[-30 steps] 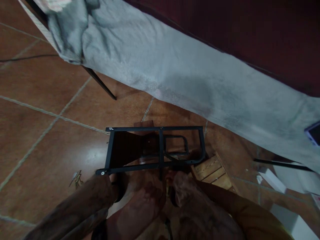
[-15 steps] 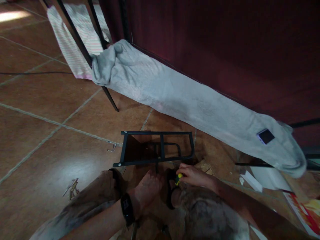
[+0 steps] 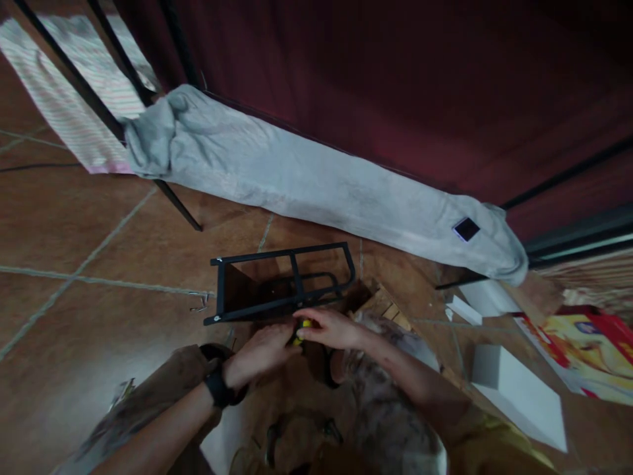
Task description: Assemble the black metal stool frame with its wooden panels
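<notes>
A black metal frame (image 3: 295,277) with long rails, a crossbar and a dark panel at its left end lies on the tiled floor between my feet. Just below its lower rail, my right hand (image 3: 329,328) is closed around a yellow-and-dark handle, apparently a screwdriver (image 3: 302,331); its tip is hidden. My left hand (image 3: 264,349), with a black band on the wrist, meets it from the left. The left fingers are curled by the tool and the frame's lower side, and what they grip is hidden.
A long bench under a grey cloth (image 3: 336,191) runs behind the frame, with a phone (image 3: 466,229) on it. Small metal pieces (image 3: 200,302) lie left of the frame. Cardboard (image 3: 383,307), a white box (image 3: 519,396) and a red-yellow box (image 3: 588,349) are at right.
My right hand has moved left with the screwdriver, up to my left hand. The left hand has shifted left and slightly up. The view has swung right, showing more boxes.
</notes>
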`<action>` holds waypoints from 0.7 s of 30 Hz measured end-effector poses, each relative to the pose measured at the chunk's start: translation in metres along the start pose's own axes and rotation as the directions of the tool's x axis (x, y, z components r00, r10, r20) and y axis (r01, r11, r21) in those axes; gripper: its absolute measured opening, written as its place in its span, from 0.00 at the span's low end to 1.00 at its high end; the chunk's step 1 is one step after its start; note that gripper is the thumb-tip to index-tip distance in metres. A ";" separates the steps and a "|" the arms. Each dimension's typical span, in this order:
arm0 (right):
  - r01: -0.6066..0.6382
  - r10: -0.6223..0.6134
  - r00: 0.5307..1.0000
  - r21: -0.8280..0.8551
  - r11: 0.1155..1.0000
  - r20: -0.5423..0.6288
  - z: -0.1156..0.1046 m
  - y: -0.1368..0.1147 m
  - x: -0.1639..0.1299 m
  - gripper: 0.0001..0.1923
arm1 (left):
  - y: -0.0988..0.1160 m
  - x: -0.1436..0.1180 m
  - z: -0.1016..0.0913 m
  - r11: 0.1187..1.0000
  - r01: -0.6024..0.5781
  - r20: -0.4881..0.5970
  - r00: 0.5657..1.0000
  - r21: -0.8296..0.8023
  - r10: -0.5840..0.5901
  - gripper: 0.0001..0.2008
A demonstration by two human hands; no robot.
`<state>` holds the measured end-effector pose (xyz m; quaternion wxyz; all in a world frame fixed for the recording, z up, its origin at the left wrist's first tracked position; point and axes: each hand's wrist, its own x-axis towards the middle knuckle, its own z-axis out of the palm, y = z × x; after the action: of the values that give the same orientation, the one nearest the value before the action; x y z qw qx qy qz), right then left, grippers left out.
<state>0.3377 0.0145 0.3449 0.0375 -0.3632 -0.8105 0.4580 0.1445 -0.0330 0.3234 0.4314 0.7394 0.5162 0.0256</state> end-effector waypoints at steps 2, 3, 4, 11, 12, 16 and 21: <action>-0.035 0.036 0.996 -0.015 0.999 0.086 0.000 -0.002 0.002 0.34 | 0.002 -0.002 -0.013 1.000 0.005 0.022 1.000 -0.024 -0.004 0.17; -0.056 0.057 0.991 -0.014 0.998 0.120 0.000 -0.003 0.002 0.39 | 0.002 -0.003 -0.019 0.999 0.007 0.032 0.999 -0.044 -0.006 0.16; -0.078 0.079 0.986 -0.016 0.997 0.145 -0.001 -0.003 0.002 0.42 | 0.002 -0.003 -0.025 0.997 0.014 0.040 0.999 -0.069 -0.011 0.15; -0.103 0.326 0.870 -0.510 0.854 0.370 0.012 0.005 -0.013 0.15 | -0.010 0.000 -0.036 0.960 0.083 0.025 0.997 -0.267 -0.079 0.17; -0.120 0.387 0.842 -0.569 0.813 0.375 0.018 0.006 -0.015 0.13 | -0.010 0.002 -0.032 0.956 0.083 0.028 0.997 -0.281 -0.078 0.16; -0.102 0.441 0.762 -0.585 0.805 0.474 0.044 0.003 -0.017 0.13 | -0.008 0.011 -0.005 0.971 0.057 0.019 0.998 -0.234 -0.054 0.12; -0.083 0.444 0.722 -0.571 0.817 0.530 0.054 -0.009 -0.017 0.11 | -0.011 0.020 0.033 0.969 0.081 -0.003 0.996 -0.232 -0.084 0.15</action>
<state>0.3238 -0.0376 0.3252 -0.4075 -0.2964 -0.8009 0.3234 0.1617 -0.0366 0.2867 0.5122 0.6618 0.5426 0.0724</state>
